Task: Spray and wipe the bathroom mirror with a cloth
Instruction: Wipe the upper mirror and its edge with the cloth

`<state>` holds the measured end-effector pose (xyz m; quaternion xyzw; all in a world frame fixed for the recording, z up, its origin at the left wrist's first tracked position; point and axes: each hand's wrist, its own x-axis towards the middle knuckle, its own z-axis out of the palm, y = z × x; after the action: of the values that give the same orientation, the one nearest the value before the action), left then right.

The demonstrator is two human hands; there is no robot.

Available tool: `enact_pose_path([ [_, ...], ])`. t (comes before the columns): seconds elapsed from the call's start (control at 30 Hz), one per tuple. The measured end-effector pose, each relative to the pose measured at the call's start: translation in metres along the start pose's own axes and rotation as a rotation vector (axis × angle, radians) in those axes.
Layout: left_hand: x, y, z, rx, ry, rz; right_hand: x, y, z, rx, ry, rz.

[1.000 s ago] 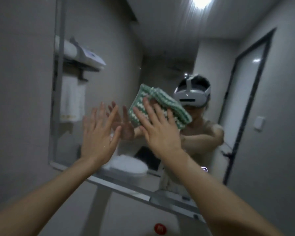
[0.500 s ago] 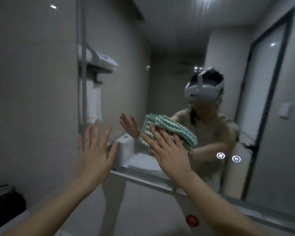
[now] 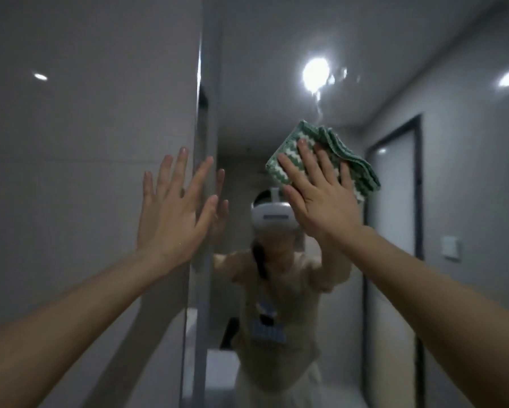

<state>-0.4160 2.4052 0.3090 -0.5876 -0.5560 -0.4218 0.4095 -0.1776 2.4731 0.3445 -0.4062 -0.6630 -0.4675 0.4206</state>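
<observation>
The bathroom mirror fills the middle and right of the head view, its left edge running down the centre. A green and white folded cloth is pressed flat against the glass, upper middle. My right hand lies on it with fingers spread, palm pushing the cloth onto the mirror. My left hand is raised at the mirror's left edge, fingers apart, holding nothing. Streaks of wet spray show on the glass around the reflected ceiling light.
A grey tiled wall stands left of the mirror. The glass reflects a person in a headset, a dark-framed door and a wall switch. No spray bottle is in view.
My right hand has slid the cloth from low on the mirror up to its upper part. My view has tilted upward. My left hand has risen along the mirror's left edge.
</observation>
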Motion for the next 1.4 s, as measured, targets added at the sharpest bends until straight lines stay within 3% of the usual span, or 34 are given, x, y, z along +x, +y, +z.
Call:
enact_pose_path([
  [0.3,0.146,-0.032,-0.033,-0.227,0.208,0.146,0.176,0.006,-0.035,0.014,-0.074,-0.065],
  [0.73,0.214,-0.073,-0.035,-0.005,0.234,0.209,0.302,-0.033,-0.050,0.031,-0.039,-0.013],
  [1.03,0.161,-0.090,-0.006,-0.082,0.253,0.204,0.277,-0.058,-0.046,0.004,-0.070,-0.101],
  [1.4,0.016,-0.062,0.023,-0.208,0.065,0.117,0.117,-0.104,-0.010,0.029,-0.181,-0.285],
])
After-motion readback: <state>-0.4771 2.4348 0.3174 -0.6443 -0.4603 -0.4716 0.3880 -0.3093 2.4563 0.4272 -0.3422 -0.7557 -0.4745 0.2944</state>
